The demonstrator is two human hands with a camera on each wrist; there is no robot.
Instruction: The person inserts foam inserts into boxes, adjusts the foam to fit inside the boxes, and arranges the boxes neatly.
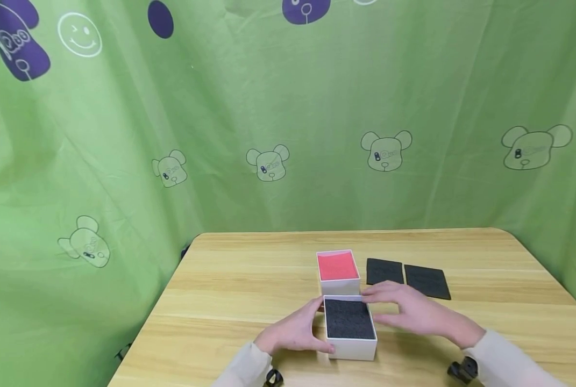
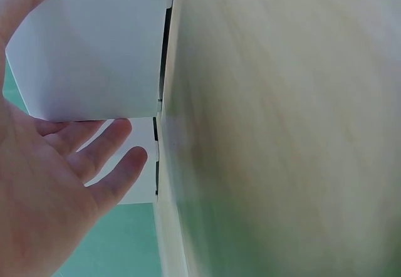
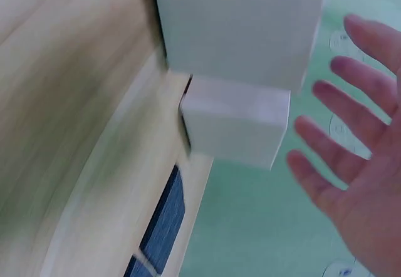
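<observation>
Two open hands flank a white box (image 1: 350, 328) of black foam near the wooden table's (image 1: 229, 301) front edge, left hand (image 1: 294, 330) touching its side, right hand (image 1: 413, 309) beside it, where an uneven push could knock the red-lined box (image 1: 338, 271) behind.

No readable text, label, brand or number shows on the white box (image 1: 350, 328) or anywhere around it.
</observation>
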